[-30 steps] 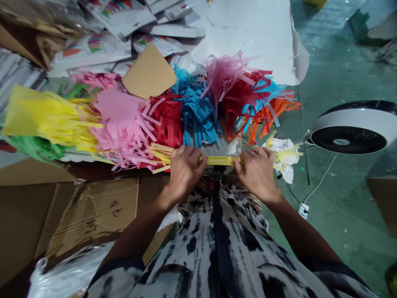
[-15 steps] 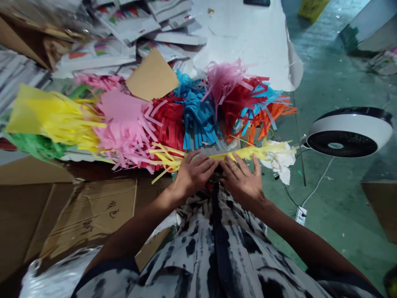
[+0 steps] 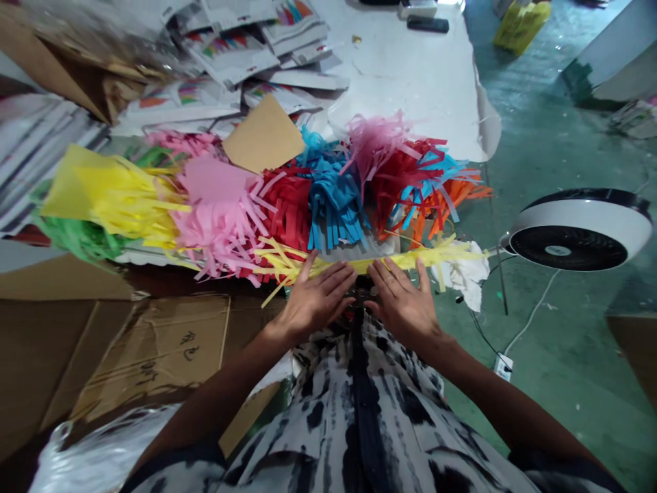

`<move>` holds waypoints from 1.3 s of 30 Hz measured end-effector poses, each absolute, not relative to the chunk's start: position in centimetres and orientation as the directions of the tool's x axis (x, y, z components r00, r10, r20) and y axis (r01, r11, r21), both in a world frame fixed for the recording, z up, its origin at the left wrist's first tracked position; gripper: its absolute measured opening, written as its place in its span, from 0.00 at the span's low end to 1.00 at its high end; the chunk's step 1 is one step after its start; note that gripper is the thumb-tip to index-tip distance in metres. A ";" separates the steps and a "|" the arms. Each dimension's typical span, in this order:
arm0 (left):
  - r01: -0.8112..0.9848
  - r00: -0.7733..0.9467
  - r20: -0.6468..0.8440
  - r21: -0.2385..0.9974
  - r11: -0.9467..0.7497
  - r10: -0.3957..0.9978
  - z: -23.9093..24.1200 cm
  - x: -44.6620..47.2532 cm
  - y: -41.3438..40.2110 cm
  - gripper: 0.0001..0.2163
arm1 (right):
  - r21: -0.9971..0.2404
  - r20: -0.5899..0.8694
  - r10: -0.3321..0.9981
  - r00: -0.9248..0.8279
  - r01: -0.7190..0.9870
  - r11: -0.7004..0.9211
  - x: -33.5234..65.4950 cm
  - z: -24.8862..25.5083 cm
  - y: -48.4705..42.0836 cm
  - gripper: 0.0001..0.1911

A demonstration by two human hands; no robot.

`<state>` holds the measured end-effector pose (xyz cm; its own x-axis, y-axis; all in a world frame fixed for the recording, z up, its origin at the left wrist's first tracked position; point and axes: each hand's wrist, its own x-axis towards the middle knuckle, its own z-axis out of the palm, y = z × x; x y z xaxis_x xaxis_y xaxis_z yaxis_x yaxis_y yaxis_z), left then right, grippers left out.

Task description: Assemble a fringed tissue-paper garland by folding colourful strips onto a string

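Handwritten marks show on the cardboard box (image 3: 154,356) at 8 o'clock, too sloppy to read; the printed sheets (image 3: 226,55) at 11 o'clock show colour swatches only. The yellow fringed paper strip (image 3: 359,262) lies across the near edge of the bench (image 3: 410,75), a flat band with loose cut strands splaying at both ends. The left hand (image 3: 315,301) and right hand (image 3: 403,305) lie side by side, fingers flat and spread, pressing on its middle, gripping nothing. Pink, red and blue fringe bundles (image 3: 308,198) lie just beyond, at 12 o'clock.

- Even, soft indoor light, faint shadows.
- Mild glare on the white table sheet (image 3: 421,75).
- Wide-angle bending at edges.
- Top-left corner blurred; centre sharp.
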<state>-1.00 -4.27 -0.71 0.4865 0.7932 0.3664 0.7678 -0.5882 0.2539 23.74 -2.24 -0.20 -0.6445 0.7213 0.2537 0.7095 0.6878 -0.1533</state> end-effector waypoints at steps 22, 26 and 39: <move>0.738 0.593 0.391 0.086 -0.669 0.704 -0.4 0.6 0.0 0.09 | -0.114 0.211 0.762 -0.613 0.758 0.642 23.6 3.0 1.0 0.11; 0.775 0.504 0.379 0.199 -0.600 0.776 -0.5 0.6 0.0 0.08 | -0.101 0.262 0.729 -0.632 0.734 0.672 23.7 2.6 1.9 0.10; 0.909 0.250 0.219 0.281 -0.306 0.943 1.2 -0.5 -0.4 0.11 | -0.320 0.165 0.898 -0.408 0.839 0.440 23.5 2.0 3.1 0.09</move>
